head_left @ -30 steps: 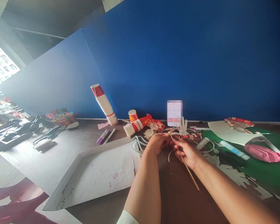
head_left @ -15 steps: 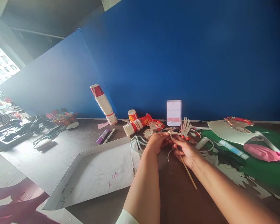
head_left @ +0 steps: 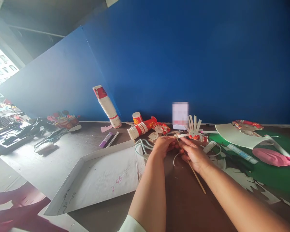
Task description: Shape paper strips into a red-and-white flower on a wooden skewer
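Note:
A thin wooden stick (head_left: 197, 178) slants down to the right from between my hands. My right hand (head_left: 194, 156) has its fingers closed around the stick's upper part. My left hand (head_left: 164, 145) pinches the stick's top end, where a narrow white strip (head_left: 183, 135) meets it; fingers hide the exact join. Just beyond my right fingers is a red-and-white paper cup cut into upright strips (head_left: 194, 126). A pale, thin curved cord or strip (head_left: 174, 159) hangs below my fingers.
A shallow white cardboard tray (head_left: 96, 180) lies left of my arms. Behind stand stacked paper cups (head_left: 108, 108) and a phone-like screen (head_left: 180, 116). A purple glue stick (head_left: 105, 140) lies left; white sheets, paper scraps (head_left: 241, 178) and a pink piece (head_left: 272, 157) are right.
The cut paper cup has tipped and shifted slightly right, its strips more fanned out. The right hand and the stick's lower end moved slightly right; both hands keep their hold.

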### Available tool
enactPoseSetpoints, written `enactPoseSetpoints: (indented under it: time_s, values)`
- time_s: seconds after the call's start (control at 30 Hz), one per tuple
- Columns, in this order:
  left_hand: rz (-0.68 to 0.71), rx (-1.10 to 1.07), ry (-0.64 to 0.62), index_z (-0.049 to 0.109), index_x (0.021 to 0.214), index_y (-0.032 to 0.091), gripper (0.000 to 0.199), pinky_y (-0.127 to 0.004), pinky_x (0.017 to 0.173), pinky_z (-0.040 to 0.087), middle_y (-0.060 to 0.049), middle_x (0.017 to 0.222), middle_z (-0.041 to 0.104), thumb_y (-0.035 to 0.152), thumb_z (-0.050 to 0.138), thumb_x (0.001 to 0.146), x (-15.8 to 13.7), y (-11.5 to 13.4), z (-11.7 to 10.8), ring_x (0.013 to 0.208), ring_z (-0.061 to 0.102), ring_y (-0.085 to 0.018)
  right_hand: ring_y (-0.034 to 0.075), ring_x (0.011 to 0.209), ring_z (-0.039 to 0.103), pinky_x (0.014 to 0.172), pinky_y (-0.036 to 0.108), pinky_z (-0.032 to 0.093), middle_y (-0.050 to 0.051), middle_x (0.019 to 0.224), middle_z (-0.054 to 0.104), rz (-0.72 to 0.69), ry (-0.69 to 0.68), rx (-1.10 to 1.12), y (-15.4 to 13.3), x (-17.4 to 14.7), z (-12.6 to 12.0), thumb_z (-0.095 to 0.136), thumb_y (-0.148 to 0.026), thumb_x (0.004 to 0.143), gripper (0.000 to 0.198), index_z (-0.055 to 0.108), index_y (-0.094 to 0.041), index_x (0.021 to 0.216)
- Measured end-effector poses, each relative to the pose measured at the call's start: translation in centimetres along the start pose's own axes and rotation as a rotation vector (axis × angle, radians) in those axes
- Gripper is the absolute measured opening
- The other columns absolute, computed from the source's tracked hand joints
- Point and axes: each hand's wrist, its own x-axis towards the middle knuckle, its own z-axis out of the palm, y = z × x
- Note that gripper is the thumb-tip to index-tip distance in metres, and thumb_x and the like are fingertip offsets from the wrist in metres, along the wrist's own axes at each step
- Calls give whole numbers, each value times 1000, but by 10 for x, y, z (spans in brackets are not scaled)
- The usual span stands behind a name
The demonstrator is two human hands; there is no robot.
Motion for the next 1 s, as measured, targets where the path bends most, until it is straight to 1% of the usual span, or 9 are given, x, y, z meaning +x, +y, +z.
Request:
enactPoseSetpoints:
  time_s: [0.17,0.3,0.43,0.57,0.77,0.9,1.0]
  values:
    - [-8,5,-15,64,68,9,15,-21,60,47,1,57,55,21,73,71,0,1,0,50,53,-6,4,45,47,30,8,24,-1,66,60,-5,3,-9,-2,-1,0,64,-11,73,40,66,-24,110]
    - [-7,26,5,65,70,9,19,-22,59,46,1,56,55,23,77,67,1,1,0,50,53,-6,5,45,47,30,9,23,0,65,62,-2,4,-32,-1,0,0,67,-12,70,39,67,-23,108]
    - [7,69,45,63,66,10,20,-21,56,43,2,53,54,24,77,66,2,1,0,48,50,-5,5,46,48,31,10,24,1,66,64,-19,-16,-26,0,1,-2,68,-13,68,33,69,-22,100]
    - [24,68,42,62,64,11,20,-21,55,41,3,53,53,24,76,66,1,2,0,48,48,-5,5,47,49,31,10,25,1,67,64,-38,-12,-23,0,2,-2,69,-13,68,33,69,-22,99]
    - [12,26,52,61,64,11,18,-20,54,41,2,53,53,20,77,64,2,3,-1,48,47,-5,6,48,51,31,11,26,1,65,65,-55,-26,-62,2,4,-3,73,-16,65,32,70,-22,97]
    - [3,23,74,60,65,11,13,-19,52,39,2,53,54,16,72,67,3,3,1,48,48,-5,7,49,52,31,12,26,1,66,66,-50,-22,-63,4,4,-1,75,-14,63,31,71,-22,92]
    - [4,13,71,59,65,12,11,-20,51,39,1,52,54,15,69,69,3,4,2,47,50,-7,8,49,52,30,13,27,2,66,66,-30,-1,-40,3,2,1,74,-13,64,28,71,-21,90]
